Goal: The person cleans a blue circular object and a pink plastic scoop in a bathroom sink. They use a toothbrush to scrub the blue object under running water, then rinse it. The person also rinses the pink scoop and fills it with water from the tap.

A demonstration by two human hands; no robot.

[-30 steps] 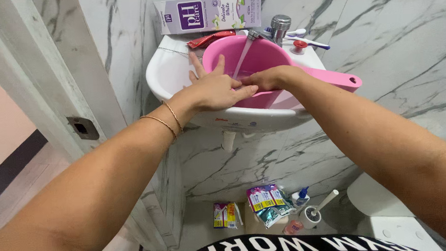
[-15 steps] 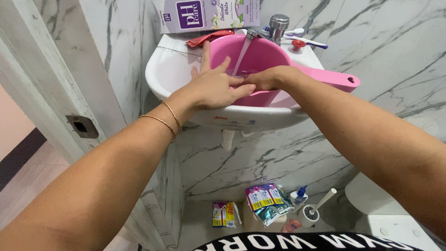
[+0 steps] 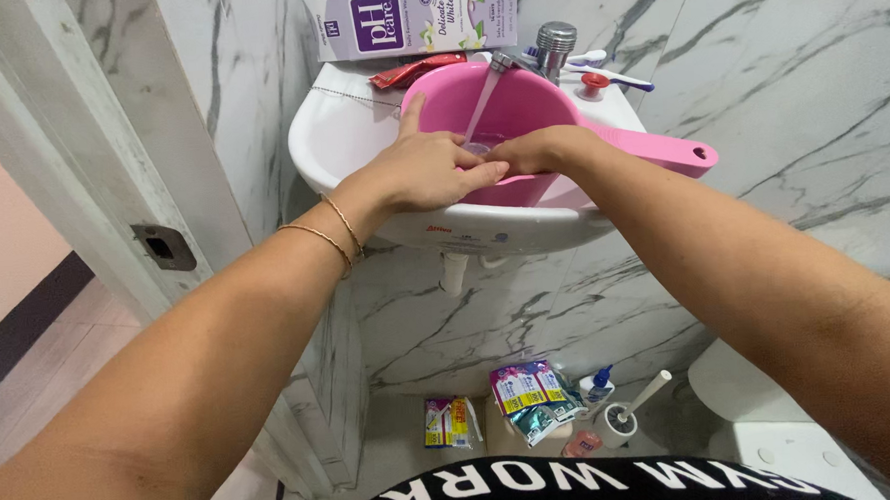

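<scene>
Place: a small bathroom with grey-veined marble walls, seen from above by the person at the sink.

Sink (image 3: pixel 340 135): a white wall basin. It carries a pink dipper, which fills most of the bowl.

Dipper (image 3: pixel 519 102): a pink plastic scoop sitting in the right half of the sink, its long handle (image 3: pixel 661 151) sticking out past the sink's right edge, likely so the scoop sits under the tap.

Tap (image 3: pixel 554 43): a chrome tap at the sink's back edge. A thin stream of water (image 3: pixel 481 103) runs down into the dipper.

Left hand (image 3: pixel 422 171): laid flat over the dipper's near rim, fingers spread narrowly, one finger pointing up along the left rim. It seems to steady the scoop. Two thin bracelets (image 3: pixel 336 235) circle the wrist.

Right hand (image 3: pixel 531 154): curled at the near rim, fingertips meeting those of the left hand just where the water lands. Whether it grips something small I cannot tell; the fingers hide it.

Back edge of the sink: a purple and white box (image 3: pixel 415 19) leaning on the wall, a red tube (image 3: pixel 417 71) below it, and toothbrushes (image 3: pixel 607 73) to the right of the tap.

Floor below: colourful sachet packs (image 3: pixel 531 396), a small pump bottle (image 3: pixel 598 383), and a white toilet brush (image 3: pixel 632 412) in its holder.
</scene>
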